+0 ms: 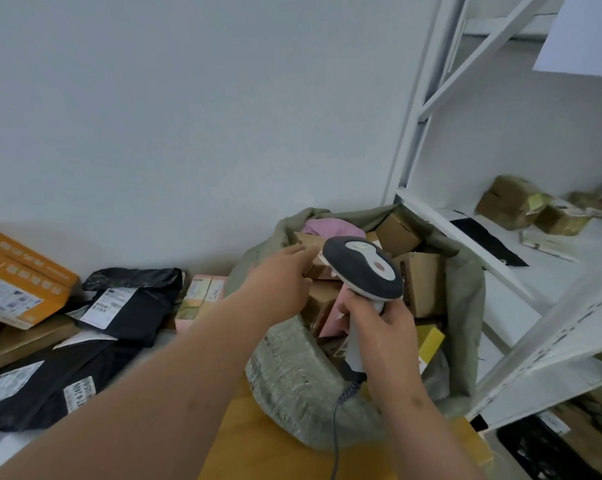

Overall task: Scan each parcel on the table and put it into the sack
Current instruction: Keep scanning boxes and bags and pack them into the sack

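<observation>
A grey-green woven sack (pixel 292 382) stands open at the table's right end, filled with brown cardboard boxes (pixel 422 282), pink parcels and a yellow box. My left hand (pixel 285 282) reaches over the sack's mouth with fingers extended, touching a small brown box (pixel 315 263) on top of the pile. My right hand (pixel 386 337) grips the handle of a grey and white barcode scanner (pixel 363 268), held above the sack; its coiled cable hangs down. On the table to the left lie black poly-bag parcels (pixel 129 306), a pink and green box (pixel 202 299) and an orange box (pixel 18 282).
A white metal shelf rack (pixel 500 271) stands close on the right of the sack, with taped brown parcels (pixel 510 206) and a black bag on its shelf. A white wall is behind. A wooden table surface (pixel 258 445) shows in front of the sack.
</observation>
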Demonstrator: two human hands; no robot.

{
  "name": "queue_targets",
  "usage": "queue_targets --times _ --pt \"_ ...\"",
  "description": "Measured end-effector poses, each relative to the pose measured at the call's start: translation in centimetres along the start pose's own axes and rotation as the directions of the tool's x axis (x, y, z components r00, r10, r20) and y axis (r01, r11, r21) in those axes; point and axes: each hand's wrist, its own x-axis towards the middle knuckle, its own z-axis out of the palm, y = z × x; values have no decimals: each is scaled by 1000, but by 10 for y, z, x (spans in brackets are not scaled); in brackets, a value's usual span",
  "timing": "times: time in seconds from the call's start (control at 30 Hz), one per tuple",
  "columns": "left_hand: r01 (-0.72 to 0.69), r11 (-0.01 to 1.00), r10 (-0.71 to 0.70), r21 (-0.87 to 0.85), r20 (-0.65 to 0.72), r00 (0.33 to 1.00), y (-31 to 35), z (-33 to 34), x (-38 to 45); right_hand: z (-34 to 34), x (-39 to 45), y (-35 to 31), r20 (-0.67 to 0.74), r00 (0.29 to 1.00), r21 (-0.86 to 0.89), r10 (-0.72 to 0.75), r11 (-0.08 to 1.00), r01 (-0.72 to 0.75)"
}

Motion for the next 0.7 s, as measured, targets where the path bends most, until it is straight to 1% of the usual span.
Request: queue_targets --times 0.07,0.1,0.2,0.27,0.37,0.43,0.5,0.6,0.7 --pt "31 998 -26 49 -85 996 -10 2 -11 5 2 6 40 999 -28 30 999 -29" --pt "63 997 -58 36 -129 990 -15 1 -17 9 2 8 58 997 -39 44 998 -42" --pt "191 979 -201 -65 -219 955 -34 -4 -36 25 0 10 161 984 -74 72 995 -60" --pt "281 951 -304 -125 -241 922 -54 -7 -52 40 -3 11 247 966 -85 83 994 -64" --pt "419 889 -455 -186 -246 856 -90 -9 -83 68 -10 19 354 930 -147 96 988 -46" --pt "520 832 -554 -191 -250 794 -116 -10 -106 88 -19 26 425 897 -214 120 976 -29" --pt "619 762 -647 -187 -241 723 -142 -10 -130 108 -27 36 481 864 -243 147 970 -29" --pt "730 665 -746 -160 -190 638 -182 -9 -160 136 -39 55 522 829 -325 201 945 -24" --pt "786 603 -797 -136 -127 590 -222 -5 -183 167 -49 78 510 817 -398 269 916 -53"
